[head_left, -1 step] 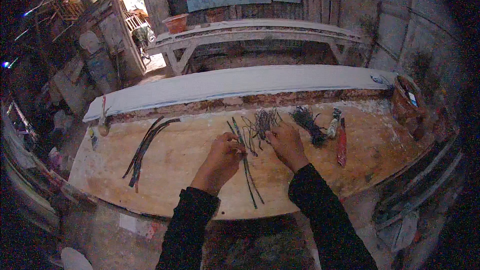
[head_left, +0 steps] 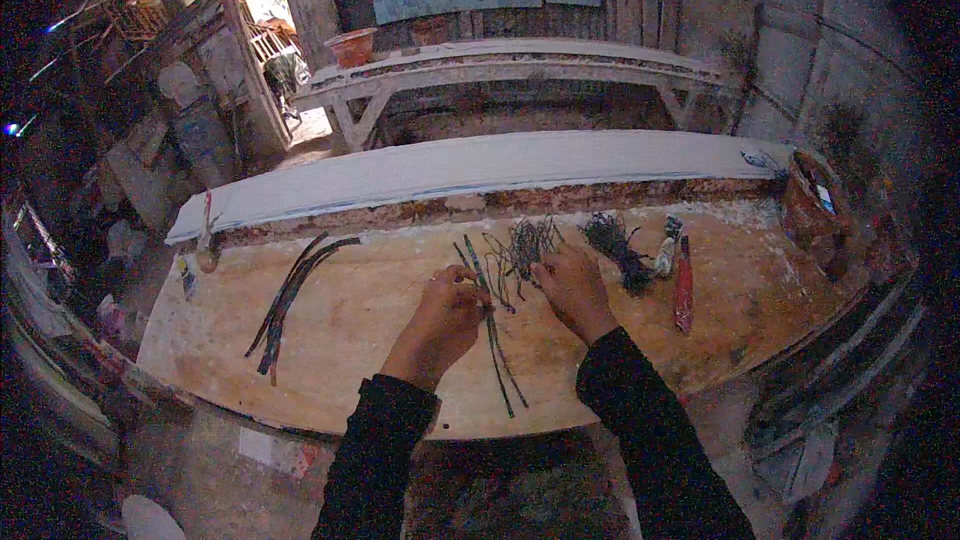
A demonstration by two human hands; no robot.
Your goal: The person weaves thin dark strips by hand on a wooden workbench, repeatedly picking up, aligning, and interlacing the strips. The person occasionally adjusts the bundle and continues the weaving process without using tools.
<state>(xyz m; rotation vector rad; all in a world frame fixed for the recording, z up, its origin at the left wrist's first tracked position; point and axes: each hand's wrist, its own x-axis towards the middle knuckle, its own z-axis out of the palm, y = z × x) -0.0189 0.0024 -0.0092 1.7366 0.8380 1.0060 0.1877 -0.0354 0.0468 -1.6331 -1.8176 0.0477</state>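
Observation:
Near the middle of the wooden board, my left hand (head_left: 447,315) is closed around a pair of long, thin dark strips (head_left: 500,370). They stick out past the fingers at the far end and fan slightly apart toward me. My right hand (head_left: 575,290) has its fingers curled together against the near right side of a loose tangle of thin dark cord (head_left: 527,242); what lies between its fingertips is hidden. Right of that hand is a denser dark bundle of cord (head_left: 617,250). To the left lie several more dark strips (head_left: 285,300), bunched and slightly curved.
Beside the dark bundle are a pale wound roll (head_left: 667,248) and a red, narrow tool-like thing (head_left: 684,290). A brown container (head_left: 815,202) stands at the board's far right. A long white surface (head_left: 480,162) runs behind the board (head_left: 380,370), with a bench (head_left: 520,58) farther back.

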